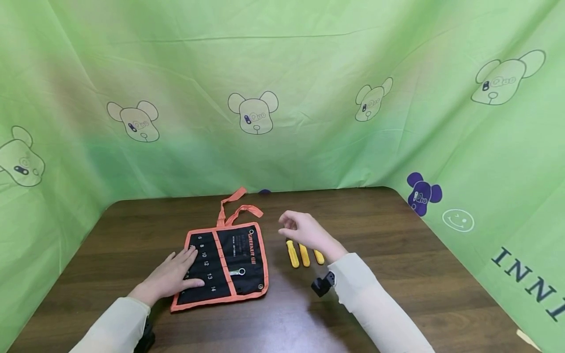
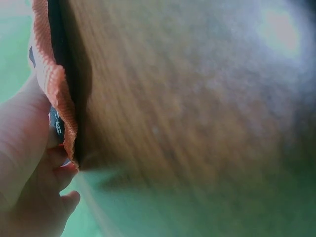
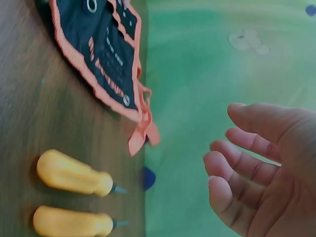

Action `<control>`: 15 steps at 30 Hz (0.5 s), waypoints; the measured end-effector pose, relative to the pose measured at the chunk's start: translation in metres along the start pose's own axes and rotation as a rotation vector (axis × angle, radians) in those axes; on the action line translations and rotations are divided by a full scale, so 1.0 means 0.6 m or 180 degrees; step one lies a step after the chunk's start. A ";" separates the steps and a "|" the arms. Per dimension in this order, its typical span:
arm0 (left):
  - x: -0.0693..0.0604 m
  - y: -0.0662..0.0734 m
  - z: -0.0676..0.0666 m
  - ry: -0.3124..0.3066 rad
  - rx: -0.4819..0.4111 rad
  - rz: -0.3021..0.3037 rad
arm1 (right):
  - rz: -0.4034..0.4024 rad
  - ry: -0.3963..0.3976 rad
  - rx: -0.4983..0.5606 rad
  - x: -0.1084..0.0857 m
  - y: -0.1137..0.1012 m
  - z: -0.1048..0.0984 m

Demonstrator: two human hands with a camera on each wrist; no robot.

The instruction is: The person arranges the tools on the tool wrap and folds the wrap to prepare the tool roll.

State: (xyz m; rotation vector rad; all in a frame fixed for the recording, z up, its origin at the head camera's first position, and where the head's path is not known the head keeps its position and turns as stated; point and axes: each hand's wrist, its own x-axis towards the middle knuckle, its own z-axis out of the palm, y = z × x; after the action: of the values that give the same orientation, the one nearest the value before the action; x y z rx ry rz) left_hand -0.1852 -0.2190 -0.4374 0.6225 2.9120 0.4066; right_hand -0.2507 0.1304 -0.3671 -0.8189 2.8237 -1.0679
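Observation:
A black wrench roll pouch (image 1: 240, 247) with orange trim and printed sizes lies unfolded on the table. The ring end of a wrench (image 1: 240, 271) sticks out of one of its pockets. My left hand (image 1: 174, 274) rests with spread fingers on the pouch's left part, and its thumb lies along the pouch edge (image 2: 58, 84) in the left wrist view. Holding nothing, my right hand (image 1: 306, 230) hovers with loosely bent fingers over three screwdrivers with yellow handles (image 1: 293, 254). Their shafts are hidden by that hand in the head view; two screwdrivers (image 3: 71, 173) show in the right wrist view.
Two orange tie straps (image 1: 240, 211) trail from the pouch's far edge. The brown wooden table (image 1: 353, 211) ends at a green cloth backdrop (image 1: 309, 147) printed with bear heads. A pale object (image 1: 527, 339) lies at the right table edge.

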 end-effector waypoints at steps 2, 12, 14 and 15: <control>0.000 0.000 0.000 -0.0002 -0.0003 -0.0003 | 0.0025 0.0046 0.0004 -0.005 0.010 -0.004; 0.001 -0.001 0.001 -0.0001 -0.0012 -0.0020 | 0.0209 0.0347 0.0103 -0.031 0.062 -0.021; 0.002 -0.002 0.002 -0.0010 -0.0015 -0.0028 | 0.0273 0.0397 0.0116 -0.035 0.073 -0.024; 0.002 -0.002 0.002 -0.0015 -0.0017 -0.0029 | 0.0311 0.0421 0.0113 -0.037 0.079 -0.025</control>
State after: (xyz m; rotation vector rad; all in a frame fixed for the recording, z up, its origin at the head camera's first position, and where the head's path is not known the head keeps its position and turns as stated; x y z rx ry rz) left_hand -0.1869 -0.2194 -0.4388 0.6082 2.9075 0.4109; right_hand -0.2565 0.1798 -0.3887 -0.6226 2.9072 -1.1963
